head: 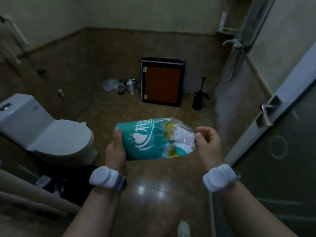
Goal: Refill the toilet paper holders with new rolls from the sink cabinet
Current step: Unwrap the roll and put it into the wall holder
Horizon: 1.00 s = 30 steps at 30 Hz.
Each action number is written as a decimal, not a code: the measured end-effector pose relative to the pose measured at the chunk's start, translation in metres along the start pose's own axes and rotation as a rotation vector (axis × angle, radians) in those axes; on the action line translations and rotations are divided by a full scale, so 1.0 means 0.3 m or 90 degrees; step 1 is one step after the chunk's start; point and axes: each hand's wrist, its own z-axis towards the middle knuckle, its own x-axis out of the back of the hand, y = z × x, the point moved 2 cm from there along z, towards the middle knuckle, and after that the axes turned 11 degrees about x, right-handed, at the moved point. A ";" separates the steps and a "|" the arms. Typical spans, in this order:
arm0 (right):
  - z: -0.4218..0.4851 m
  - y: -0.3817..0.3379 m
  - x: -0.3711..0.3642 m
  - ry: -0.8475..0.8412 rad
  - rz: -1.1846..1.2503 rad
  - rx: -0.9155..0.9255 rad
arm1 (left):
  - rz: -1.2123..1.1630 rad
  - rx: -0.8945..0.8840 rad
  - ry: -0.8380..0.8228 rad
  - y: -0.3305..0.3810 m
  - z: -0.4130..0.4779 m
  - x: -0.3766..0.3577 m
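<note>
Toilet paper pack (145, 141), teal plastic, sits mid-air in front of me: left hand (115, 149) wrapped round its end, right hand (207, 144) pinching the clear torn wrapper. Plenty of bare floor (153, 194) ahead. Toilet (51, 134) crowds my left, glass door (282, 151) my right, cabinet door panel (162, 82) leaning on the far wall, bottles (130, 86) beside it.

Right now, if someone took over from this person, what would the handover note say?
Left hand: grips the teal toilet paper pack from its left end.
Right hand: pinches the clear torn wrapper at the pack's right end, white rolls showing.
The pack is held in mid-air, with the toilet on the left.
Done: pack in hand, wrapper opening.
Left: pull out a roll and fit the holders, which are not in view.
</note>
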 end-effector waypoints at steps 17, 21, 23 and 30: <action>0.473 0.034 -0.354 -0.501 -0.171 0.179 | -0.020 -0.119 0.192 0.144 0.418 -0.111; 0.548 0.041 -0.516 -0.538 -0.012 0.129 | -0.034 -0.114 0.232 0.197 0.590 -0.033; 0.570 0.041 -0.580 -0.540 0.064 0.060 | -0.036 -0.106 0.234 0.220 0.650 -0.015; 0.732 0.013 -0.916 -0.472 0.272 -0.106 | -0.023 -0.120 0.252 0.361 0.943 0.100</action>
